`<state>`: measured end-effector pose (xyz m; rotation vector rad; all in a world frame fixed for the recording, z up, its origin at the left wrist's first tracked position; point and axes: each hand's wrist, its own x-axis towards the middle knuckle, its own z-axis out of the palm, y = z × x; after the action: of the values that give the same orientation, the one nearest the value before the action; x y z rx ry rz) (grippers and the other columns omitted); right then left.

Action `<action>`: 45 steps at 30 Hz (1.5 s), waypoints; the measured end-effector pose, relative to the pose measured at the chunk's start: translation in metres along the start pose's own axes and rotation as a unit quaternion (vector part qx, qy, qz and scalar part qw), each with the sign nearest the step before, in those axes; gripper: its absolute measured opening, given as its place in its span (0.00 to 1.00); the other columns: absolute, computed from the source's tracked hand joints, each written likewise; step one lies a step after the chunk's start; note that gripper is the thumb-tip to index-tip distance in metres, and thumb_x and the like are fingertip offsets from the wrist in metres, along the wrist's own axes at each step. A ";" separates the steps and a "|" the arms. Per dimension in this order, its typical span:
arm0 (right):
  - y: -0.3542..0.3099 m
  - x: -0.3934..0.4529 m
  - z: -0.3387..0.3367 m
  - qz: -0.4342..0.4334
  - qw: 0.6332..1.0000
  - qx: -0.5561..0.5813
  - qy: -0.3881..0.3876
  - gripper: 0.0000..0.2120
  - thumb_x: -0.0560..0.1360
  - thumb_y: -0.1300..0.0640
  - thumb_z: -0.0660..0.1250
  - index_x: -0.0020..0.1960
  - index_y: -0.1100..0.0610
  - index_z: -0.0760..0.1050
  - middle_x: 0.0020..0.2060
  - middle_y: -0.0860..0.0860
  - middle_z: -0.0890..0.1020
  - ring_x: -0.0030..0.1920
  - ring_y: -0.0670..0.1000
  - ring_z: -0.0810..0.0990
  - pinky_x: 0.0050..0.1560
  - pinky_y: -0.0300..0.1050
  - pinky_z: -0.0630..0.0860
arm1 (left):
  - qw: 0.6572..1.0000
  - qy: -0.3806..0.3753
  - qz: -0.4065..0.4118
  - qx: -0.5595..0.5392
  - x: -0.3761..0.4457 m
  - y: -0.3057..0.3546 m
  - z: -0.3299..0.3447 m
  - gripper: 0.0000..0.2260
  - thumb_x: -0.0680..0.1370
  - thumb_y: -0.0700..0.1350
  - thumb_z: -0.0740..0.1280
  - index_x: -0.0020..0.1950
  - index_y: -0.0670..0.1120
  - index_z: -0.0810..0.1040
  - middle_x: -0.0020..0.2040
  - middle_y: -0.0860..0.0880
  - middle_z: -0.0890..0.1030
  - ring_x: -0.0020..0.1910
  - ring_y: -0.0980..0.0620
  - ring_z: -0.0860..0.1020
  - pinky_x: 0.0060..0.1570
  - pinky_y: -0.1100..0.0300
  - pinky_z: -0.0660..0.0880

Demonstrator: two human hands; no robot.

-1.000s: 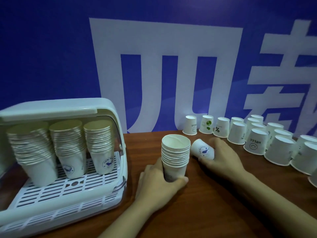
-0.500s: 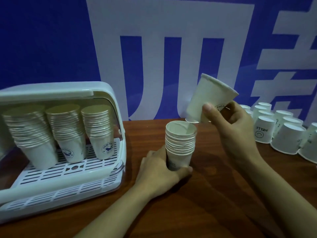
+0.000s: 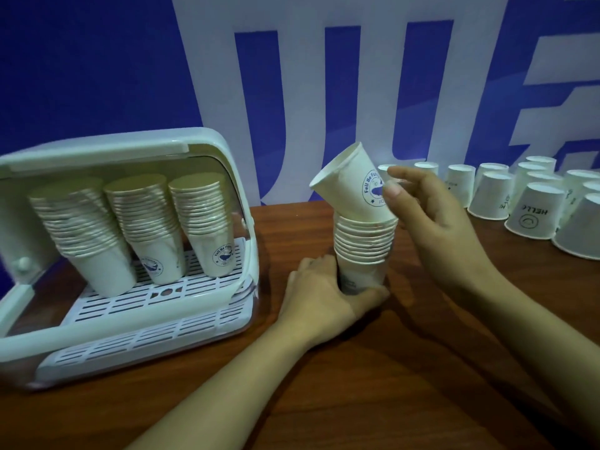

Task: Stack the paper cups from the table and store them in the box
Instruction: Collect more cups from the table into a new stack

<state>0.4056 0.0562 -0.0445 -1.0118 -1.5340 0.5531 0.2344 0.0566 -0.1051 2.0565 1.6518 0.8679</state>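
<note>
A stack of white paper cups point(image 3: 363, 251) stands upright on the wooden table point(image 3: 406, 368) in the middle. My left hand point(image 3: 324, 297) grips its base. A single white cup with a blue round logo point(image 3: 350, 186) sits tilted to the left in the top of the stack. My right hand point(image 3: 431, 216) pinches that cup's side between thumb and fingers. The white plastic box point(image 3: 207, 147) stands open at the left, with three tall cup stacks point(image 3: 149, 228) on its slotted rack.
Several white cups point(image 3: 532, 212) stand upside down in rows at the back right of the table. A blue wall with large white characters point(image 3: 211, 76) closes off the back. Bare wood lies in front of the box and the stack.
My right hand lifted one cup from the table, turned it mouth up and brought it down onto the stack, where its base now sits tilted. My left hand stayed on the stack.
</note>
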 end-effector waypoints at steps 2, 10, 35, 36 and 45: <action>0.000 0.001 0.001 0.000 1.000 0.018 -0.006 0.21 0.80 0.37 0.59 0.67 0.47 0.75 0.59 0.44 0.83 0.60 0.40 0.80 0.61 0.44 0.77 | 1.000 -0.010 -0.003 0.008 0.000 0.003 -0.002 0.24 0.71 0.71 0.73 0.54 0.57 0.72 0.45 0.64 0.68 0.59 0.52 0.73 0.63 0.49 0.73; 0.009 0.007 0.005 0.098 0.991 0.091 -0.001 0.16 0.78 0.51 0.66 0.65 0.50 0.75 0.61 0.49 0.80 0.58 0.44 0.79 0.55 0.43 0.73 | 1.000 -0.011 0.011 0.002 0.000 0.002 0.000 0.28 0.71 0.72 0.72 0.64 0.58 0.74 0.57 0.61 0.77 0.64 0.53 0.72 0.64 0.51 0.70; 0.008 0.006 -0.007 -0.012 0.994 -0.105 -0.040 0.34 0.73 0.32 0.50 0.68 0.49 0.78 0.63 0.42 0.76 0.65 0.43 0.72 0.67 0.45 0.66 | 0.998 -0.005 0.043 -0.043 0.003 -0.010 0.006 0.28 0.67 0.76 0.70 0.63 0.67 0.72 0.60 0.63 0.81 0.62 0.55 0.78 0.65 0.46 0.76; 0.012 0.012 -0.018 -0.017 0.993 -0.113 -0.011 0.33 0.76 0.33 0.49 0.65 0.51 0.79 0.61 0.45 0.78 0.63 0.44 0.74 0.64 0.43 0.68 | 0.998 -0.005 0.044 -0.039 0.004 -0.011 0.005 0.29 0.66 0.77 0.69 0.63 0.68 0.72 0.60 0.64 0.81 0.62 0.55 0.78 0.66 0.46 0.76; 0.088 0.039 -0.117 0.127 0.867 -0.452 0.168 0.34 0.76 0.59 0.68 0.80 0.57 0.60 0.81 0.56 0.61 0.82 0.58 0.49 0.78 0.59 0.59 | 0.999 -0.008 0.041 -0.034 0.005 -0.012 0.010 0.28 0.64 0.79 0.68 0.59 0.68 0.72 0.56 0.64 0.80 0.59 0.57 0.79 0.62 0.47 0.78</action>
<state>0.5444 0.1122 -0.0667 -1.9283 -1.3345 -0.2317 0.2322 0.0651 -0.1188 2.0914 1.5175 0.9202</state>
